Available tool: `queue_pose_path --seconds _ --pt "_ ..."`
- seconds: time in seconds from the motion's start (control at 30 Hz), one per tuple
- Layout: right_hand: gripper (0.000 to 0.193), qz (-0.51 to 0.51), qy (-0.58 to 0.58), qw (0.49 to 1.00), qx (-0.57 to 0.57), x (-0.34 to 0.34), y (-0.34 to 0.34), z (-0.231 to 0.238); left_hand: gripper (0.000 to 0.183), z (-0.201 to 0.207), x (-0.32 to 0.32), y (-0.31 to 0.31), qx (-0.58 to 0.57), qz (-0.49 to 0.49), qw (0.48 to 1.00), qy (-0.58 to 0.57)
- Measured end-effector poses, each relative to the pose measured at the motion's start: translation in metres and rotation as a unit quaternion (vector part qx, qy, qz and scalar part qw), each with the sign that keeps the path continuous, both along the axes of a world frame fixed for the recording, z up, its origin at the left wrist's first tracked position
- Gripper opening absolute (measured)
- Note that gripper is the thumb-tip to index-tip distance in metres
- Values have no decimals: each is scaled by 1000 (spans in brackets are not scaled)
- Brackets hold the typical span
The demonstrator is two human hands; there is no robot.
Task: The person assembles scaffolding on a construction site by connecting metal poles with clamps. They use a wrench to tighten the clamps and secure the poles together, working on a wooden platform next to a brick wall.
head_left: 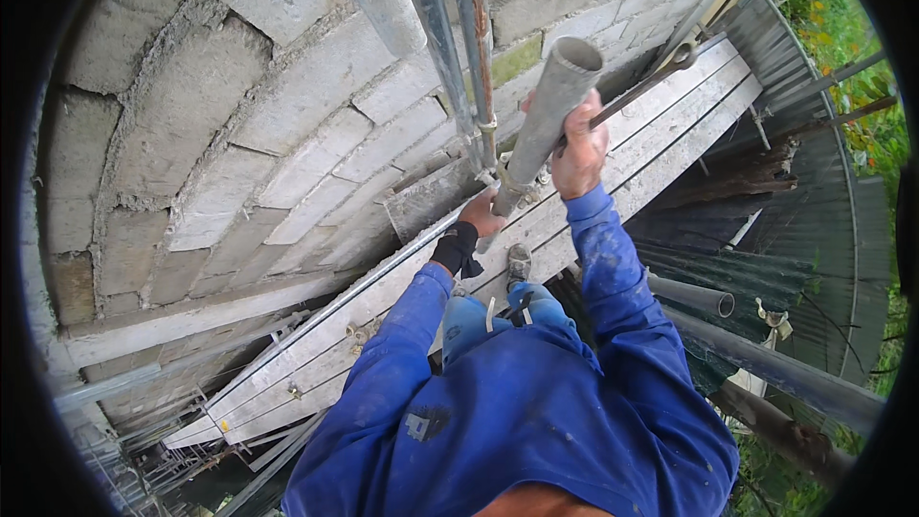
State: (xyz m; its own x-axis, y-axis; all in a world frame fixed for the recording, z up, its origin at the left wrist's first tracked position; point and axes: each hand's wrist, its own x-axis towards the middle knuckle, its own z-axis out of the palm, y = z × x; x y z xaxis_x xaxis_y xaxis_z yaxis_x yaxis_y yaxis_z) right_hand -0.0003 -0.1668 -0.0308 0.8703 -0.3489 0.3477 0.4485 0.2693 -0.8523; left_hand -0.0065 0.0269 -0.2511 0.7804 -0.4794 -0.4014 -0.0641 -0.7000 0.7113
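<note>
Outdoors, high up on scaffolding. A plank platform (661, 139) of pale boards runs diagonally from lower left to upper right, tight against a grey block wall (239, 124) with rough mortar joints. Two upright scaffold poles (459, 48) stand against the wall, one rusty. Right of the platform, corrugated metal roofing (814, 191) lies below, with green plants (852, 48) past it. More metal tubes (747, 354) cross at lower right.

Person in blue overalls (536, 412), one shoe (518, 263) on the boards. A grey pipe (546, 120) is held tilted, open end up and leaning right, lower end down near the platform. Right hand (580, 148) is wrapped closed around the pipe's upper part, just below the open mouth. Left hand (481, 215), dark wrist band under it, sits at the pipe's lower end, fingers seemingly closed on it; the exact grip is partly hidden. Pipe spans between both hands, just beside the upright poles. A thin dark rod (651, 77) crosses behind the right hand.
</note>
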Motion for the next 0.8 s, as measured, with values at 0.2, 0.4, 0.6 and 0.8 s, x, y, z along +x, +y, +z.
queue_pose_path --seconds 0.2,0.4,0.6,0.8 --pt "88 54 25 993 -104 -9 16 -41 58 169 -3 23 -344 153 926 31" --pt "81 171 33 966 -189 -9 20 -74 67 243 -6 3 -329 64 920 -204" --pt "63 129 69 953 -265 -16 11 -87 67 219 4 -11 -302 86 933 -175" --pt "37 -41 254 920 -297 -74 -51 -94 69 232 10 -9 -152 45 918 -363"
